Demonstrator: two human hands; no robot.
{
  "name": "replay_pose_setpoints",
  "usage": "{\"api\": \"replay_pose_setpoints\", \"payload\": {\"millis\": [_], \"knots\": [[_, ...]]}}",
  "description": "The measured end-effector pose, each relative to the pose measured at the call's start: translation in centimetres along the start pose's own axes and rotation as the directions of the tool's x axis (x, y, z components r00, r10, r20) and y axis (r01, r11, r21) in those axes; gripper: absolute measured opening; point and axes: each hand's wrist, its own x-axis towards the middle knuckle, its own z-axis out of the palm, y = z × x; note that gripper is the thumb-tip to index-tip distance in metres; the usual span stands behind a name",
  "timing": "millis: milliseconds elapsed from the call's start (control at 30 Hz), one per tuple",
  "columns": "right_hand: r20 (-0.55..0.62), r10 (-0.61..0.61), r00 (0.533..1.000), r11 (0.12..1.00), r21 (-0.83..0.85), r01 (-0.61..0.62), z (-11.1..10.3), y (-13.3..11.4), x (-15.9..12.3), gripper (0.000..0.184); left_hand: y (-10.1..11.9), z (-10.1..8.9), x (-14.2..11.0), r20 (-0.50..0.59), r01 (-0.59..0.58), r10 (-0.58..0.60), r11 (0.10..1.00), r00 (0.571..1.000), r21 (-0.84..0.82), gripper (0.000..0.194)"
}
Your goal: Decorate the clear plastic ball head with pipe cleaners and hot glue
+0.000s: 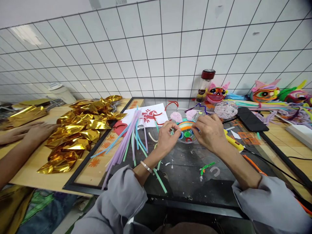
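A small, colourful craft lion head (187, 126) is between my two hands, just above the dark glass mat. It has orange and multicoloured bands across it, blue rounds at its sides and pale pink tufts behind. My left hand (168, 136), with a bracelet at the wrist, pinches at the head's left edge. At the right edge, the fingers of my right hand (210, 132) are closed against it. What exactly lies between the fingertips is mostly hidden. Left of my hands, a bundle of lilac, blue and green pipe cleaners (133, 136) fans out over the mat.
Another person's hand (40, 131) rests beside gold foil pieces (85, 125). Behind are a printed white sheet (152, 113) and a lidded bottle (206, 85). To the right lie a yellow glue gun (232, 141) with cord, a black phone (252, 119) and finished lion heads (264, 92).
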Motion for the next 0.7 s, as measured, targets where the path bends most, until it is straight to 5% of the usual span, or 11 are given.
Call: {"api": "replay_pose_setpoints", "payload": {"millis": [467,700], "knots": [[0.123,0.203,0.971,0.956,0.188,-0.224,-0.4,-0.5,0.5,0.019,0.1,0.0,0.0,-0.004,-0.003,0.003,1.0,1.0,0.01,0.01],[0.351,0.429,0.832,0.736,0.398,-0.548,-0.5,0.0,1.5,0.009,0.1,0.0,0.0,0.001,-0.006,0.006,1.0,1.0,0.014,0.011]]}}
